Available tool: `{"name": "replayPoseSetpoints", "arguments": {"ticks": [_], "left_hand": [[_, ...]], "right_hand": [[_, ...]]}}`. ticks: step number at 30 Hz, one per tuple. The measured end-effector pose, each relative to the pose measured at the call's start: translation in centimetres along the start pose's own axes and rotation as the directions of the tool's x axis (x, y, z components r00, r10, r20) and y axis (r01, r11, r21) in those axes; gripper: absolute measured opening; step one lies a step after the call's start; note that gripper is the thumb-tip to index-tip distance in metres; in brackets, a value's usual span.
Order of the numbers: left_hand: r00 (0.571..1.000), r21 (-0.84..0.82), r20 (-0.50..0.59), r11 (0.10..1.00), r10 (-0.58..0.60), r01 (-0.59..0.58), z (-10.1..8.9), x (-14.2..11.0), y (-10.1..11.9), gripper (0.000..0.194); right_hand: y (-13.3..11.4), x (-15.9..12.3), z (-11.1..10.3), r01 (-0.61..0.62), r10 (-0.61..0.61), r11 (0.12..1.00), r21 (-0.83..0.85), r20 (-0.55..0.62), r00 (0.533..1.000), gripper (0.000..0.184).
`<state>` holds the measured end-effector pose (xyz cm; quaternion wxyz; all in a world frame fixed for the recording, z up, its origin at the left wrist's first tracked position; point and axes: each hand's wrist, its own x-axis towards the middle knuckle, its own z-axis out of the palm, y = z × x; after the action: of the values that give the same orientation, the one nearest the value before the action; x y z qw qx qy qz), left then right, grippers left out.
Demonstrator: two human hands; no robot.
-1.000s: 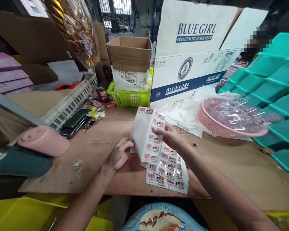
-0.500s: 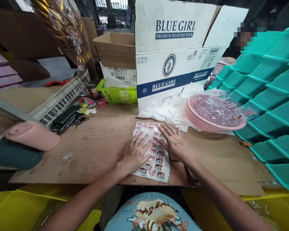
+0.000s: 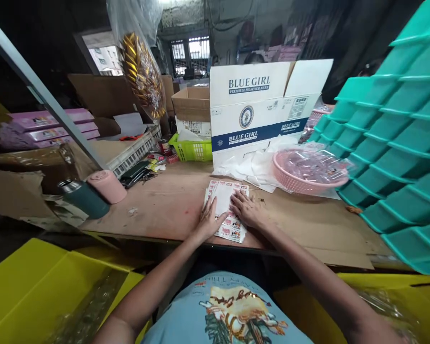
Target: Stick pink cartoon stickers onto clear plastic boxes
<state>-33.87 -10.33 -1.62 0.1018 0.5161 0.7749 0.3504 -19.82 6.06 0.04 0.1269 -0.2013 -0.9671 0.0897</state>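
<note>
A small stack of sticker sheets (image 3: 230, 232) printed with cats and pink marks lies near the front edge of the wooden table. On top of it is a blank white slip (image 3: 222, 203), partly under my fingers. My left hand (image 3: 208, 220) rests on the left side of the stack, fingers stretched out and thumb pointing right. Across from it, my right hand (image 3: 248, 209) lies on the right side of the sheets with its fingers extended. Neither hand grips anything that I can see.
A pink basket (image 3: 290, 184) of clear plastic packs stands right, beside stacked teal bins (image 3: 397, 157). Behind is a white beer carton (image 3: 251, 114) and a lime-green basket (image 3: 193, 149). Left are a pink canister (image 3: 109, 187) and a dark green bottle (image 3: 86, 200). Yellow boxes (image 3: 32, 282) flank my body.
The head view has tilted up and shows more background. My left hand has moved toward the sheets' left edge, uncovering more of the white slip; my right hand still rests on the right side.
</note>
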Motion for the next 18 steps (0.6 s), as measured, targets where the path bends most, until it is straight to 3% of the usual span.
{"name": "replayPoseSetpoints", "arguments": {"ticks": [5,9,13,18], "left_hand": [[0.989,0.196,-0.068,0.974,0.131,-0.115,-1.6,-2.8,-1.0,0.087],[0.991,0.242,-0.082,0.967,0.101,-0.079,-2.4,-4.0,-2.9,0.087],[0.984,0.236,-0.14,0.969,0.113,-0.078,-2.3,-4.3,-3.7,0.079],[0.94,0.272,-0.269,0.953,0.211,-0.136,-1.8,-4.4,-3.8,0.062]], "right_hand": [[0.6,-3.2,-2.7,-0.043,0.043,0.999,0.0,-0.101,0.994,0.043],[0.6,-4.3,-3.9,-0.024,0.028,0.999,0.027,-0.153,0.988,0.041],[-1.7,-3.6,-3.5,0.117,-0.111,0.993,0.028,-0.166,0.98,0.038],[-5.9,-3.2,-2.2,0.297,-0.291,0.955,0.012,-0.179,0.94,0.032]]}}
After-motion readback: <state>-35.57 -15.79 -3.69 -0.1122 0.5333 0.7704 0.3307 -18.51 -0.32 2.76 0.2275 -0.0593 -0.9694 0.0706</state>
